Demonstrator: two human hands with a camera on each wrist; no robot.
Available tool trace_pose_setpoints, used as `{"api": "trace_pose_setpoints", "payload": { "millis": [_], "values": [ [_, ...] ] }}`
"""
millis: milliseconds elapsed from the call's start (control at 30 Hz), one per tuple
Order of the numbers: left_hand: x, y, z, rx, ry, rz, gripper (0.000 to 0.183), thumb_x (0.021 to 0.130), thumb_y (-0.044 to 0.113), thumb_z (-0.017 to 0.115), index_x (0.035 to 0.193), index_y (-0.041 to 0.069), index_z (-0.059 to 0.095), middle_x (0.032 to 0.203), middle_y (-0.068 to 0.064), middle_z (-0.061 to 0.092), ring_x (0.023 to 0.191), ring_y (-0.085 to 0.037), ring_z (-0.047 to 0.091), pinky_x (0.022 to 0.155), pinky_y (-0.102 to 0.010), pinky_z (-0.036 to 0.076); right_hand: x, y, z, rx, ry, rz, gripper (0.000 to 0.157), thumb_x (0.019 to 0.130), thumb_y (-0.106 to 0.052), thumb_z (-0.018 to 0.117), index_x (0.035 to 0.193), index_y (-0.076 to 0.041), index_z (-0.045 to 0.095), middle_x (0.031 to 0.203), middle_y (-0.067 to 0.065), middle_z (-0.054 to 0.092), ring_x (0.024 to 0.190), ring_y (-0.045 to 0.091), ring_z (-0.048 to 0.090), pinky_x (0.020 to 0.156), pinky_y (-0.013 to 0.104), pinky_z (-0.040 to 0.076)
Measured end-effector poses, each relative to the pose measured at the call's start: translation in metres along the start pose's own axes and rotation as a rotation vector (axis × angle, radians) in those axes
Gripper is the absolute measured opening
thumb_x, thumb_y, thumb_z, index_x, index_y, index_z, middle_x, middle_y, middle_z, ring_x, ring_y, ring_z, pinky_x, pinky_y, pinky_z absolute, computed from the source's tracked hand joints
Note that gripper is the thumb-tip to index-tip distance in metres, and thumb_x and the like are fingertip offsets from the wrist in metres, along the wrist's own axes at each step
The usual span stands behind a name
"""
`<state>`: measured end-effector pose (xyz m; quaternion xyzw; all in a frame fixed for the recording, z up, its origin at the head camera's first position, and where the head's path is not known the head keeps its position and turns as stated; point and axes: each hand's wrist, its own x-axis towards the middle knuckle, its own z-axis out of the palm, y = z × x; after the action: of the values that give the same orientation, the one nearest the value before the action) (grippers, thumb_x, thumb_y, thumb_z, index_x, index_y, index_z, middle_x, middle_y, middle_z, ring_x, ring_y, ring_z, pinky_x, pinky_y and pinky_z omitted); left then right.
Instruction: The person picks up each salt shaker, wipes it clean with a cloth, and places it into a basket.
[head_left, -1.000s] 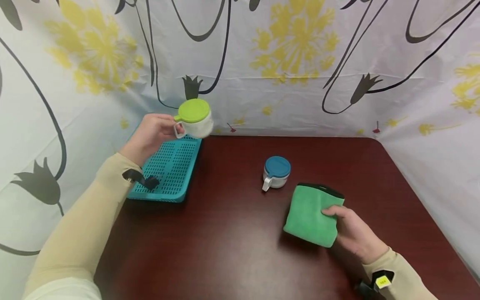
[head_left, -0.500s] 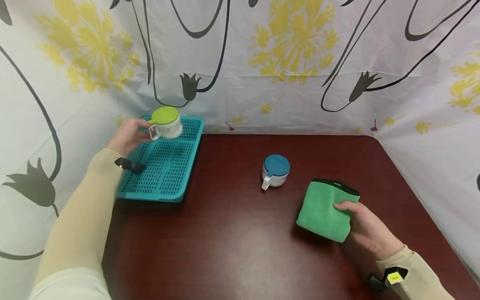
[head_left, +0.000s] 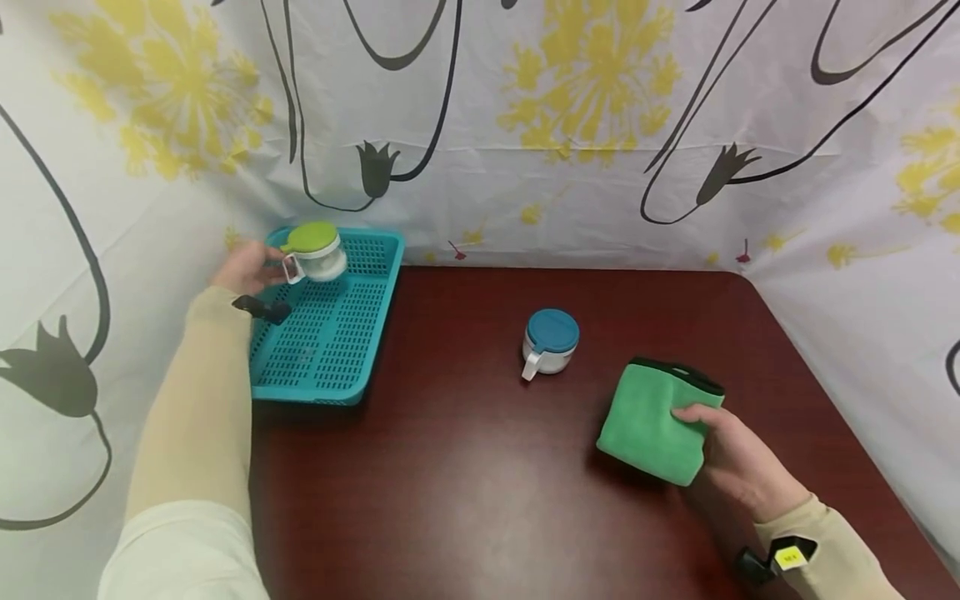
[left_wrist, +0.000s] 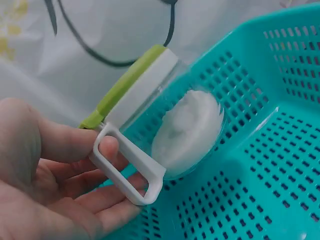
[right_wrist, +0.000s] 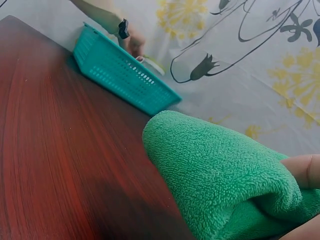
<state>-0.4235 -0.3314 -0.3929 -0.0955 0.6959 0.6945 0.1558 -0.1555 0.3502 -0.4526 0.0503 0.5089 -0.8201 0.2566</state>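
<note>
Left hand (head_left: 246, 267): grasping the green-lidded jar (head_left: 324, 265) by its white handle (left_wrist: 137, 152). The thumb lies along the handle's top, near the green lid (head_left: 311, 237); a fingertip shows through the loop. Position: jar within or just over the far left part of the turquoise basket (head_left: 315, 393). Contact between base and basket cannot be told.

Handling (judged): body clear and rigid, glass or hard plastic, so smooth, possibly slippery, and to be treated as fragile. White matter shows low inside; load probably modest. With the weight off to one side of the handle, the jar may tip in a light pinch. Best hold: handle loop, thumb pressing from above; the lid looks a poor place to lift from, as its fastening is unverified.

Right hand (head_left: 738, 458): pinching a folded green cloth (head_left: 652, 425) near one edge. Terry pile, presumably light, soft and limp; any fold should serve as a hold.

Farther out: a blue-lidded jar (head_left: 551, 360) stands upright on the dark red table (head_left: 450, 467), between basket and cloth, untouched. Behind: a flower-printed sheet (head_left: 480, 108).
</note>
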Motion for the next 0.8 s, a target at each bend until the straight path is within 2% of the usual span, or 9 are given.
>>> {"api": "trace_pose_setpoints", "payload": {
  "millis": [167,300,367,467,533,600,700,800],
  "values": [
    [0.015,-0.015,-0.002,0.078,0.051,-0.011,0.015,0.099,0.0,0.049,0.102,-0.002,0.063,0.132,-0.017,0.044,0.13,-0.037,0.046,0.115,-0.049,0.03,0.001,0.0,0.001,-0.006,0.024,0.007,0.027,0.109,-0.012,0.033,0.121,-0.017,0.057,0.112,-0.002,0.063,0.1,0.017,0.062,0.087,0.038,0.053],
    [0.018,-0.025,0.006,0.143,0.032,-0.043,0.024,0.1,0.005,0.05,0.12,-0.003,0.059,0.15,-0.023,0.036,0.141,-0.04,0.036,0.116,-0.051,0.027,0.0,-0.001,0.002,0.007,0.022,0.012,0.027,0.109,-0.012,0.033,0.121,-0.017,0.056,0.112,-0.003,0.062,0.1,0.017,0.062,0.087,0.039,0.053],
    [0.018,-0.029,0.009,0.154,0.026,-0.081,0.033,0.101,0.005,0.048,0.133,-0.004,0.052,0.157,-0.023,0.03,0.143,-0.038,0.034,0.117,-0.05,0.026,0.0,-0.001,0.002,0.012,0.016,0.019,0.028,0.108,-0.012,0.032,0.121,-0.017,0.057,0.112,-0.003,0.062,0.1,0.017,0.061,0.088,0.039,0.052],
    [0.016,-0.034,0.01,0.14,0.022,-0.124,0.05,0.102,0.004,0.044,0.15,-0.005,0.033,0.162,-0.021,0.021,0.146,-0.037,0.029,0.117,-0.049,0.025,0.0,0.001,0.004,0.011,0.016,0.029,0.027,0.108,-0.011,0.033,0.12,-0.016,0.057,0.112,-0.002,0.062,0.1,0.018,0.062,0.088,0.039,0.052],
    [0.016,-0.035,0.008,0.15,0.019,-0.137,0.06,0.101,0.003,0.043,0.155,-0.007,0.019,0.163,-0.022,0.016,0.147,-0.038,0.026,0.117,-0.049,0.025,0.0,0.001,0.004,0.012,0.015,0.027,0.027,0.108,-0.011,0.033,0.12,-0.016,0.057,0.112,-0.002,0.062,0.099,0.018,0.062,0.088,0.039,0.052],
    [0.017,-0.037,0.005,0.185,0.016,-0.141,0.064,0.101,0.004,0.042,0.156,-0.008,0.012,0.163,-0.023,0.017,0.147,-0.04,0.025,0.117,-0.05,0.024,-0.002,0.001,0.004,0.011,0.019,0.019,0.027,0.108,-0.011,0.033,0.119,-0.016,0.057,0.111,-0.002,0.062,0.099,0.018,0.062,0.087,0.039,0.052],
    [0.018,-0.04,0.004,0.25,0.022,-0.145,0.061,0.101,0.008,0.041,0.156,-0.007,0.016,0.161,-0.024,0.023,0.146,-0.04,0.029,0.117,-0.05,0.025,-0.004,0.001,0.004,0.007,0.028,0.012,0.027,0.109,-0.012,0.032,0.119,-0.016,0.057,0.111,-0.002,0.061,0.099,0.017,0.061,0.087,0.038,0.052],
    [0.014,-0.046,0.003,0.242,0.056,-0.132,0.055,0.102,0.01,0.037,0.154,-0.008,0.025,0.157,-0.025,0.032,0.143,-0.039,0.035,0.115,-0.049,0.031,-0.003,0.001,0.004,0.007,0.036,0.021,0.025,0.108,-0.012,0.034,0.118,-0.016,0.056,0.11,-0.003,0.061,0.099,0.017,0.061,0.088,0.038,0.052]
  ]
}}
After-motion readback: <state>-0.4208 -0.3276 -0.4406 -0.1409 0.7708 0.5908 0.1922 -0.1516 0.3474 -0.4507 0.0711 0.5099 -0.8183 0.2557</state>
